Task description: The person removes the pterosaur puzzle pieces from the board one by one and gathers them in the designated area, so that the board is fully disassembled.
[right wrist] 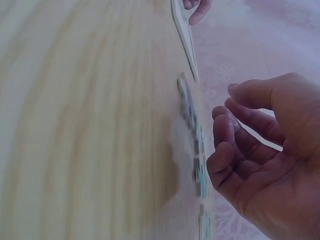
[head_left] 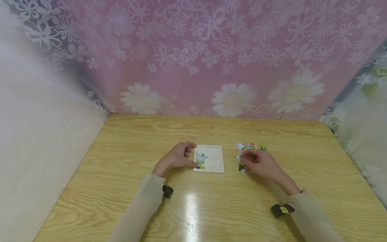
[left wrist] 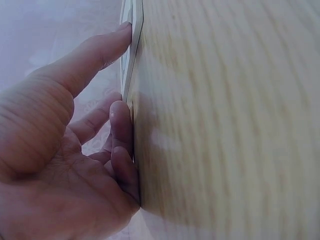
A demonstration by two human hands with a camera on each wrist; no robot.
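A square white puzzle tray point(head_left: 215, 160) lies on the table, with a few joined jigsaw pieces point(head_left: 201, 161) in its left part. My left hand point(head_left: 178, 155) holds the tray at its left side, the thumb at the near corner and the index finger at the far one. In the left wrist view the thumb touches the tray rim point(left wrist: 131, 60). My right hand point(head_left: 262, 164) hovers over loose jigsaw pieces point(head_left: 240, 146) right of the tray. Its fingers are loosely bent, and no piece shows between them in the right wrist view. The hand hides part of the pieces.
A green piece point(head_left: 262, 146) lies beyond my right hand, and another loose piece point(head_left: 243, 169) lies nearest to me. The wood-grain table point(head_left: 121, 161) meets a pink flowered curtain point(head_left: 187, 67) at its back edge. Pale cloth hangs on both sides.
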